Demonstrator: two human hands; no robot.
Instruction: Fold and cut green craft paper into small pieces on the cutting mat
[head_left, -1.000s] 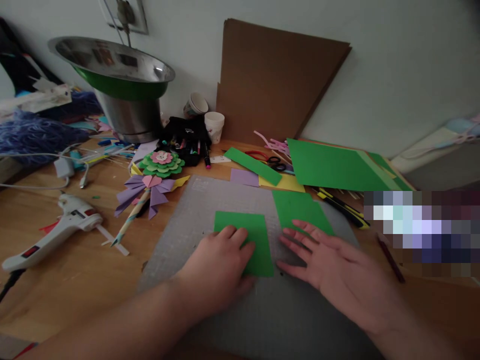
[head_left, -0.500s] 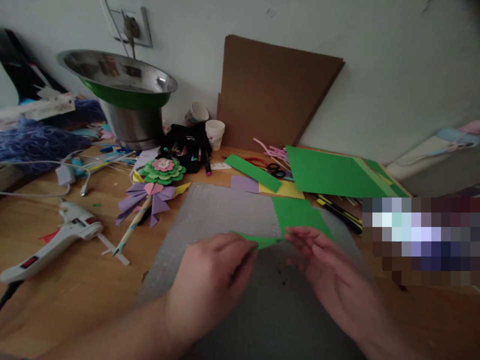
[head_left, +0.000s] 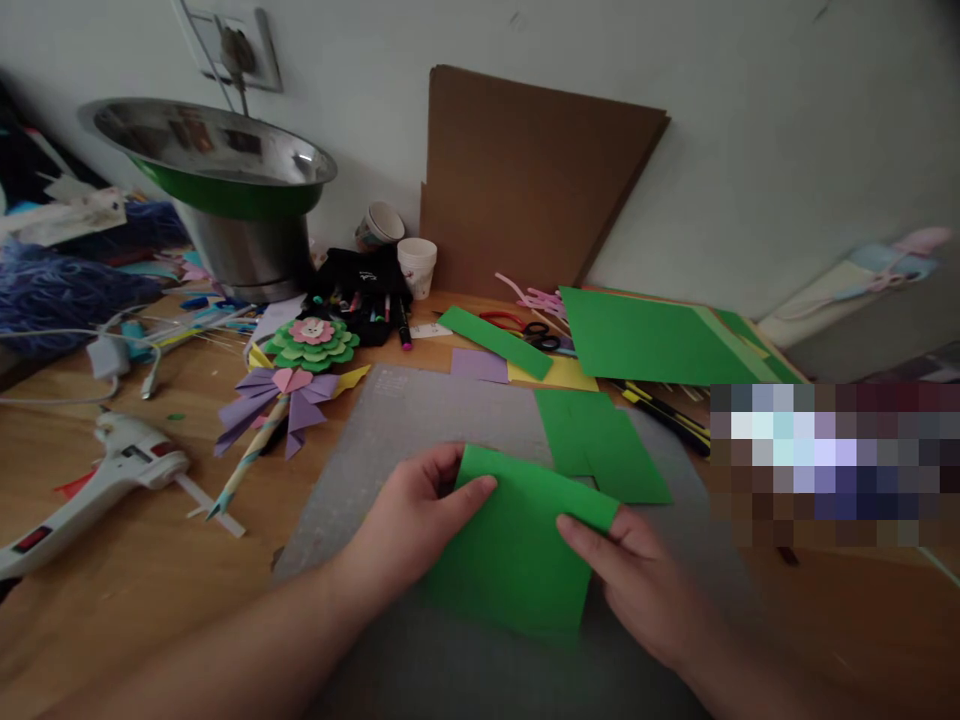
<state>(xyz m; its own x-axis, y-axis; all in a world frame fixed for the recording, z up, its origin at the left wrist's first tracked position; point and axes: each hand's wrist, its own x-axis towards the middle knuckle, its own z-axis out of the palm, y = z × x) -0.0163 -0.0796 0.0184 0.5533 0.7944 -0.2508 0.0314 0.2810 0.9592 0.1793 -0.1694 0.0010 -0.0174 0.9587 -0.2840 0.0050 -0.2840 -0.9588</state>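
Observation:
A square of green paper [head_left: 517, 570] is raised above the grey cutting mat [head_left: 420, 410], its near edge blurred. My left hand [head_left: 427, 515] pinches its upper left edge, thumb on the face toward me and fingers behind. At the right edge, my right hand [head_left: 630, 570] grips the sheet the same way. Beyond it, another green paper piece [head_left: 600, 440] lies flat on the mat. Behind the mat are a green strip [head_left: 495, 340], a purple paper piece [head_left: 478, 366] and a yellow one [head_left: 577, 375].
To the left lie a white glue gun [head_left: 112, 480] and a paper flower [head_left: 311, 345] with a wrapped stem. Farther back stand a metal basin [head_left: 247, 200], paper cups [head_left: 417, 265] and brown cardboard [head_left: 532, 180]. Scissors [head_left: 541, 337], a utility knife [head_left: 667, 415] and green sheets [head_left: 645, 335] are behind the mat.
The green paper has turned from nearly edge-on to facing me. My right hand, which was apart with loose fingers, now grips its right edge. The view has shifted slightly.

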